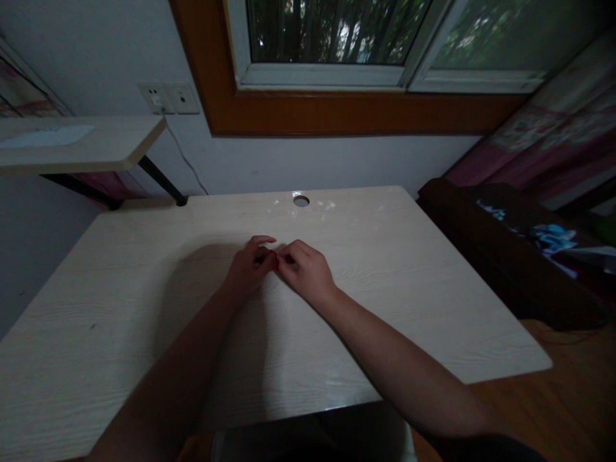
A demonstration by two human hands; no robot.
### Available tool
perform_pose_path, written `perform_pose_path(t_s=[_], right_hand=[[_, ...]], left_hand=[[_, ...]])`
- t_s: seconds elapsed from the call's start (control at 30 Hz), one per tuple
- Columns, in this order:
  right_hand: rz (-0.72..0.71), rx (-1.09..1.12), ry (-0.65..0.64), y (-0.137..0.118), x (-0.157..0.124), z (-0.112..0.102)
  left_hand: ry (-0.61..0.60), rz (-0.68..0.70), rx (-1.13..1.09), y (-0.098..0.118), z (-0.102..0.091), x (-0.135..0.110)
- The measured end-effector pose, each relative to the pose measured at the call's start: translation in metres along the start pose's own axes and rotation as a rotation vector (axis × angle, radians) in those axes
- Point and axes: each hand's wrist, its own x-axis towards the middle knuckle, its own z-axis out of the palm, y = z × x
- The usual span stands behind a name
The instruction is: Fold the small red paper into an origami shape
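A small red thing [274, 260] shows between my two hands, just over the middle of the pale wood-grain table [409, 308]. It is too small and too dark to name its kind. My left hand [249, 264] pinches it from the left with thumb and a finger, while another finger sticks out above. From the right, my right hand [307, 268] has its fingertips pressed together at the red thing's edge. Most of it is hidden by the fingers. Both hands are close to the tabletop, their fingertips nearly meeting.
A raised shelf [139, 138] on black legs stands at the back left, with a sheet of paper on it. A round cable hole [301, 201] pierces the table's far edge. A white cord [185, 157] hangs from a wall socket [169, 99]. Dark furniture [510, 256] is at the right.
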Motion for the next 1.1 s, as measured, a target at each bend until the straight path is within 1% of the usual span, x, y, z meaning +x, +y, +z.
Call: perform_pose_path(t_s=[0.13,0.33,0.43,0.6,0.7,0.87,0.93,0.97,1.07,1.1], right_hand=[[-0.010,-0.039,0.003,-0.002,0.000,-0.001],[-0.054,-0.042,-0.011,-0.001,0.001,-0.001],[-0.082,-0.018,-0.006,-0.001,0.002,-0.001],[-0.073,0.076,0.080,-0.002,0.002,-0.005],[-0.062,0.166,0.123,-0.003,0.002,-0.008],[0.034,0.331,0.185,-0.001,0.002,-0.007],[0.076,0.383,0.163,0.001,0.001,-0.003],[0.097,0.417,0.130,0.002,0.001,-0.001],[0.164,0.521,0.064,0.006,-0.001,0.004],[0.191,0.551,0.061,0.006,-0.001,0.005]], left_hand=[[-0.009,0.000,-0.053,0.000,0.001,-0.001],[0.018,-0.010,-0.011,0.003,0.000,-0.001],[0.035,-0.012,-0.025,0.002,-0.001,0.000],[0.065,-0.051,-0.185,-0.005,0.001,-0.001],[0.099,-0.067,-0.218,-0.011,0.001,0.000],[0.153,-0.056,-0.288,-0.013,-0.001,0.004],[0.163,-0.048,-0.346,-0.011,-0.001,0.005],[0.164,-0.042,-0.370,-0.009,-0.002,0.005],[0.150,-0.035,-0.392,-0.005,-0.003,0.006],[0.144,-0.036,-0.386,-0.004,-0.004,0.006]])
